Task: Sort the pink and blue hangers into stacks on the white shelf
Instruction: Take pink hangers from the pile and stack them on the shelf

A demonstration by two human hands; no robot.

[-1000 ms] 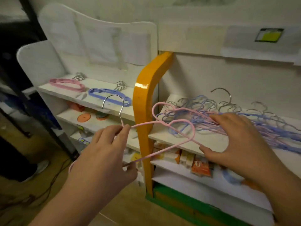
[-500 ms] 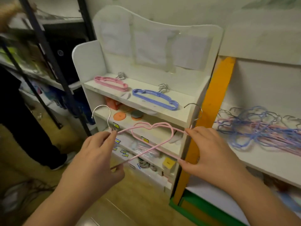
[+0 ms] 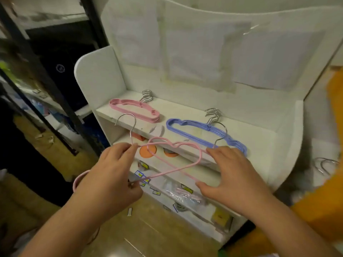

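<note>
A: So, nearest to us, what are the hands doing?

B: The left hand (image 3: 111, 175) pinches the base of a metal hook (image 3: 128, 125) between thumb and forefinger, its other fingers (image 3: 133, 193) curled round the lower wire. The right hand (image 3: 233, 175) grasps the far end of the same bundle, thumb under, fingers over. Both are closed on pink hangers (image 3: 174, 154); a second hook shows by the right hand, so I judge more than one, though I cannot count them.

A: How will they handle?

B: Light, I judge, thin coated wire, springy and prone to snag on each other. Holding at the hook neck and one shoulder looks sound, since it stops the frame twisting.

A: And beyond the hands?

B: The hangers hover in front of the white shelf (image 3: 259, 145), just short of its top board. On that board lie the pink stack (image 3: 133, 110), to the left, and the blue stack (image 3: 202, 132), to the right, well apart, hooks to the back wall.
</note>
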